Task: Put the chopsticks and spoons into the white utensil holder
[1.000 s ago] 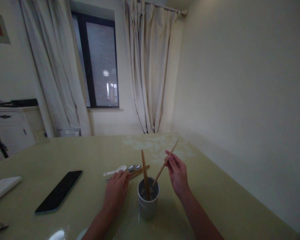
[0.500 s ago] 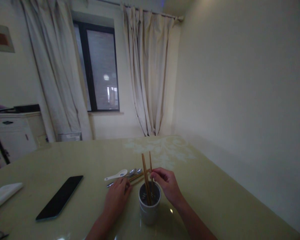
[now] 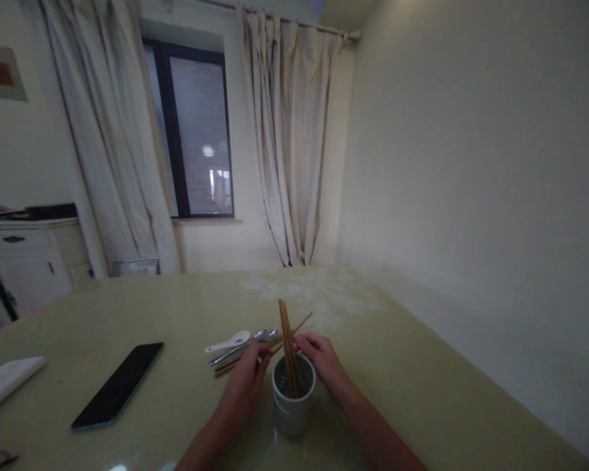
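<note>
Both hands pinch chopsticks lying flat just behind the cup (image 3: pixel 293 402): left hand (image 3: pixel 248 378) has fingertips closed on the loose pair (image 3: pixel 235 362) at its near end, right hand (image 3: pixel 322 361) closed on a single stick (image 3: pixel 302 323) that angles up and away from its fingers. Between the two grips, three or so sticks (image 3: pixel 287 340) stand upright in the cup, leaning on its rim, so the cup looks like the holder and the flat ones the unsorted lot. Spoons (image 3: pixel 235 343) lie just beyond the left fingertips, phone (image 3: pixel 118 386) well off to that hand's left on the table (image 3: pixel 422 366)
</note>
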Tool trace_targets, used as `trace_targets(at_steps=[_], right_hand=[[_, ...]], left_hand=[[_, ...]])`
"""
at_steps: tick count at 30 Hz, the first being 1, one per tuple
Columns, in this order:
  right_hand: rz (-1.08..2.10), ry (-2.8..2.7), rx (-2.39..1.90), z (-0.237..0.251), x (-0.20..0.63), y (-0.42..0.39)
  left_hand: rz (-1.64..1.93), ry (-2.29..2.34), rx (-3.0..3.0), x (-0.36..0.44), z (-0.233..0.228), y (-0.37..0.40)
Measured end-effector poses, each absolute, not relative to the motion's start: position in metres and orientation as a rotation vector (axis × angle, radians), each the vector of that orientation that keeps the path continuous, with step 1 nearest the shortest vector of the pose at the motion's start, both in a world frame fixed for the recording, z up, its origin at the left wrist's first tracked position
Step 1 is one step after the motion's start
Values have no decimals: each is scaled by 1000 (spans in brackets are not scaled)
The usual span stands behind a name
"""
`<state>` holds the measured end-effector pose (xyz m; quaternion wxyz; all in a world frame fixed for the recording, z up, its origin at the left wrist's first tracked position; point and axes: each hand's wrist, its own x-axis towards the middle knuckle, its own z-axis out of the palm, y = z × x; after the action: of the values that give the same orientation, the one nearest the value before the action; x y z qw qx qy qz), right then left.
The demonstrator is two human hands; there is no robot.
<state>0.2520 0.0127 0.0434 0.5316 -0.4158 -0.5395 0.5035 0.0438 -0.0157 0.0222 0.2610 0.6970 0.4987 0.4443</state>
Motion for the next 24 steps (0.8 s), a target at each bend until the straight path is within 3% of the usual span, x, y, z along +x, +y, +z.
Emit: trace_targets(at_steps=[4,9,15,24], right_hand=[[1295,-1265,-918,37,246,16],[1057,-1100,-940,50,261,20],[804,-817,-802,76,304,27],[934,-854,-671,85,298,15]], left_hand=[[1204,1228,1883,52,25,-20],[1300,1469,1949,35,20,-7],[888,1925,2203,6,16,0],[748,1986,2197,10,18,-2]])
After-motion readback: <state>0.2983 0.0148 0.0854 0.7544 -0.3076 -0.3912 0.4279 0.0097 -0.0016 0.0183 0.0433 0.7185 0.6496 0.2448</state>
